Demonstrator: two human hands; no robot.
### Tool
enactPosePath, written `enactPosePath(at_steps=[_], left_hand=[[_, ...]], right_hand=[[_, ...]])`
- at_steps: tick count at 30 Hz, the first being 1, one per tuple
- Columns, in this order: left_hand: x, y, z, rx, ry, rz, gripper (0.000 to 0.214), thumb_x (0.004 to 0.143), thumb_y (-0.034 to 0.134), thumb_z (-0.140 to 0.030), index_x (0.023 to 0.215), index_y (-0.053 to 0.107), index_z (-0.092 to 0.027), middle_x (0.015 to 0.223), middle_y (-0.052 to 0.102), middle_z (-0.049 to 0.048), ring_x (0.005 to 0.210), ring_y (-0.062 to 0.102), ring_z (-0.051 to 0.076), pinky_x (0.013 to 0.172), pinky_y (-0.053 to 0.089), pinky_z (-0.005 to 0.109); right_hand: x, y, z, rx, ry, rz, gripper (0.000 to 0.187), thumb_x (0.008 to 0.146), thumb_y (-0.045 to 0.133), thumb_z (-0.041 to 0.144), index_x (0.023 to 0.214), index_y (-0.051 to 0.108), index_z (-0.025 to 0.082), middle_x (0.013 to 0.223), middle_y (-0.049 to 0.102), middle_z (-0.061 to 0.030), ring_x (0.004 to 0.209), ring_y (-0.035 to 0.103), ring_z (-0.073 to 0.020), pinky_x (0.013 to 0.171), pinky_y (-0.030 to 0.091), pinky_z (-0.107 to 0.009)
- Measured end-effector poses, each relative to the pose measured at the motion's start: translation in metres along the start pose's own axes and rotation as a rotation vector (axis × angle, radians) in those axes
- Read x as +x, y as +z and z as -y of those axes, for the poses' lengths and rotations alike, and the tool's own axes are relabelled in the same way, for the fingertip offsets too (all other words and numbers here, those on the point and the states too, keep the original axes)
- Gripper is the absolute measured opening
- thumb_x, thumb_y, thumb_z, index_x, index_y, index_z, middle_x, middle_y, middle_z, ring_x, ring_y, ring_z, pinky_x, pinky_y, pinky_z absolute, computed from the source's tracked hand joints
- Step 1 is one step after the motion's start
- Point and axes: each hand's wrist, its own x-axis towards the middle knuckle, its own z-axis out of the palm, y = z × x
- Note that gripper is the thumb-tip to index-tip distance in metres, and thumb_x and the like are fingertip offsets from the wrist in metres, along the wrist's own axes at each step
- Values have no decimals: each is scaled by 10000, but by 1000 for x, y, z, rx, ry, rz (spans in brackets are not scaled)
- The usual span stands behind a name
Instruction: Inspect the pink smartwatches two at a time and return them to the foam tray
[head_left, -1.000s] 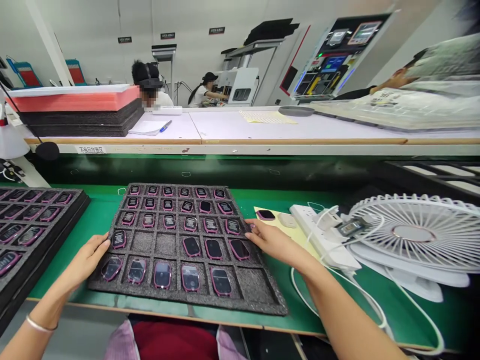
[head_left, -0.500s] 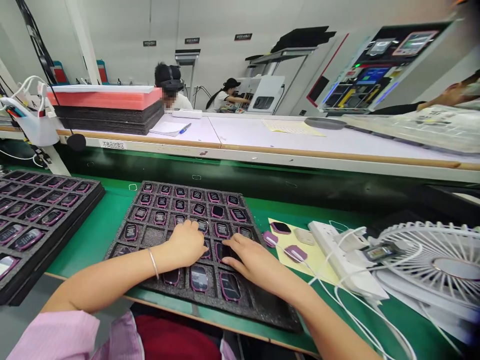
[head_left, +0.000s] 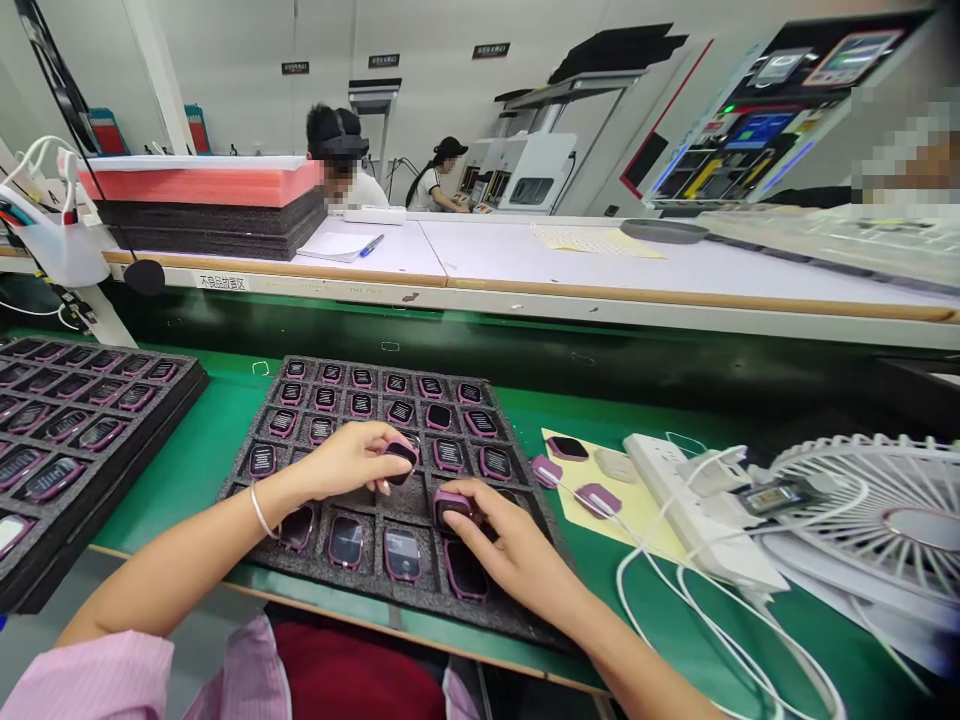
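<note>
A dark foam tray (head_left: 300, 553) with rows of pockets lies on the green bench in front of me, most pockets holding small pink-rimmed watch bodies. My left hand (head_left: 349, 460) hovers over the tray's middle, its fingers pinched on one pink watch body (head_left: 401, 453) lifted clear of its pocket. My right hand (head_left: 502, 540) rests just to the right, fingers curled round another pink watch body (head_left: 451, 503) raised above the tray.
A second filled foam tray (head_left: 67, 420) lies at the left. Loose watch bodies sit on a yellow sheet (head_left: 600, 510) at the right, beside a white power strip (head_left: 697, 500), white cables and a white fan (head_left: 870, 520). Other people work beyond the raised white shelf (head_left: 600, 270).
Both hands left the tray's side edges and came to its middle. Each has since lifted a watch body out of a pocket.
</note>
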Motion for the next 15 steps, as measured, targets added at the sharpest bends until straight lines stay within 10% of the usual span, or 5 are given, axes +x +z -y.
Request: enactPosePath(at_steps=[8, 15], left_hand=[[20, -6, 10, -156, -41, -161, 413, 781, 662, -338, 1131, 605, -126, 788, 602, -1, 563, 453, 69, 549, 352, 219], [17, -12, -3, 43, 56, -319, 404, 712, 669, -188, 1111, 614, -153, 902, 614, 10, 817, 535, 144, 758, 413, 270]], right_hand=[[24, -7, -33, 48, 85, 57, 248, 942, 468, 391, 1070, 553, 196, 960, 684, -101, 858, 654, -259, 801, 521, -418], [47, -19, -9, 523, 240, 86, 302, 904, 591, 479, 1011, 495, 213, 1004, 702, -93, 639, 573, -146, 591, 459, -294]])
